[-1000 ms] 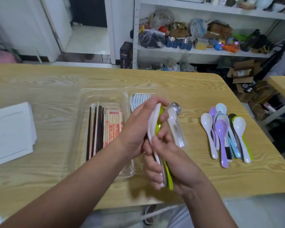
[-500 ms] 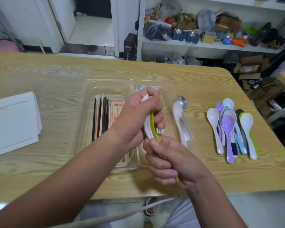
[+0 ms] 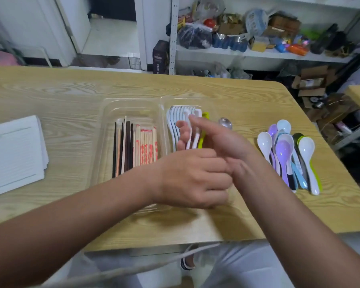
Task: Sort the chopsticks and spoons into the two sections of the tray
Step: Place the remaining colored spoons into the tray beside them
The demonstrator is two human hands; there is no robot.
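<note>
**right hand over the spoon section, left hand curled behind it**

right hand (image 3: 216, 140): fingers (image 3: 183, 134) stretched out over the tray's right section. Two white spoon handles (image 3: 195, 140) and a yellow-green spoon handle (image 3: 202, 136) cross them. Motion blur, so can't tell if that grip is pinching them or just lying against them.

left hand (image 3: 191, 179): nearer, fingers curled in, grip together. Nothing visible in it, knuckles against the right wrist.

Same section, just left of the fingers: a row of white spoons (image 3: 173, 119) nested on edge.

Left section: chopsticks (image 3: 133, 146) lying near-to-far, dark ones on the left, pale red-printed ones on the right.

Clear tray (image 3: 133, 102) sits mid-worktop (image 3: 71, 94). A metal spoon bowl (image 3: 225, 123) shows just beyond the right hand.

Well to the right on the worktop: a loose pile of spoons (image 3: 285, 150) in white, purple, blue and green.

Far left: a white stack of sheets (image 3: 13, 154). Cluttered shelf (image 3: 258, 53) behind.
</note>
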